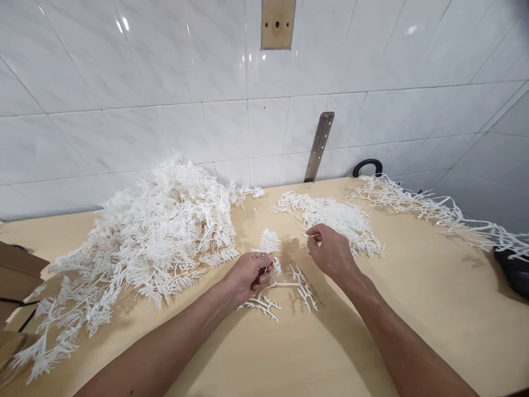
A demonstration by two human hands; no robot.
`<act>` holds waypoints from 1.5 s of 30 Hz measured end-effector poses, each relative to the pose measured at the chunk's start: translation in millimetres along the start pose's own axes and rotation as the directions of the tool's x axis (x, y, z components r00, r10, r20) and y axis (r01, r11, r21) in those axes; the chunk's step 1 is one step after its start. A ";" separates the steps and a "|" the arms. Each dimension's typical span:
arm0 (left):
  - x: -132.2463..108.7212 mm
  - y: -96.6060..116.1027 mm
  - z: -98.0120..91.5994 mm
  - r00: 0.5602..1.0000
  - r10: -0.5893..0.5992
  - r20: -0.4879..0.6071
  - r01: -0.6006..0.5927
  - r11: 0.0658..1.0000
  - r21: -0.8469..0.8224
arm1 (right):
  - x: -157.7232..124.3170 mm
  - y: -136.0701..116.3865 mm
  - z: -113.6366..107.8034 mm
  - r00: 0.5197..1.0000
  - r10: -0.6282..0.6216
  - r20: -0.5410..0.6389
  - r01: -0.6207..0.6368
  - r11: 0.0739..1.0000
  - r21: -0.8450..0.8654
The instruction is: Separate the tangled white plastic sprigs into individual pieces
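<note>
My left hand (253, 275) is closed on a white plastic branch (285, 284). Bare forked twigs stick out below and to the right of the fingers, while a feathery tuft (270, 241) still sits at its top. To the right, my right hand (330, 248) is pinched at the near left edge of a low heap of small white sprigs (330, 215). A thin white sprig (306, 235) shows at its fingertips. The fingers hide most of what it grips.
A large pile of white feathery branches (165, 226) covers the table's left side. Bare white stems (438, 212) lie along the right, by a black ring-shaped handle (367, 161) and a black object (512, 274). A cardboard box (20, 270) stands far left. The tiled wall (165, 60) bounds the back.
</note>
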State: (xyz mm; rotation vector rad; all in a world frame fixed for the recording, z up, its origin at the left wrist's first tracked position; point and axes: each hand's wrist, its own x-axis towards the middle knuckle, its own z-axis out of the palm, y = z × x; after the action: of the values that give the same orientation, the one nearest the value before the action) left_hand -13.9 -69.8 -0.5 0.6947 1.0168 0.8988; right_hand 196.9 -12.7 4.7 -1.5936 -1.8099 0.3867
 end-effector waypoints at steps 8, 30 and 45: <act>-1.7 -0.2 1.8 1.000 -0.007 0.021 0.007 1.000 0.007 | -19.3 -26.8 1.2 0.836 -0.138 0.532 -0.111 0.906 0.409; -6.2 1.9 7.6 0.998 -0.036 -0.059 0.042 0.995 0.096 | -26.5 -36.6 9.6 0.848 -0.190 0.494 -0.060 0.893 0.446; -12.0 2.5 15.3 1.000 0.025 -0.005 -0.023 0.974 0.225 | -32.0 -42.2 9.5 0.866 -0.239 0.440 0.170 0.967 0.189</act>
State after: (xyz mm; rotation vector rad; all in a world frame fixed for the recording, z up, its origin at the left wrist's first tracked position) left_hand -3.5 -80.3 12.3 0.8964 1.1302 0.8144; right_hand 159.4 -49.9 14.9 -1.2595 -2.2227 0.8330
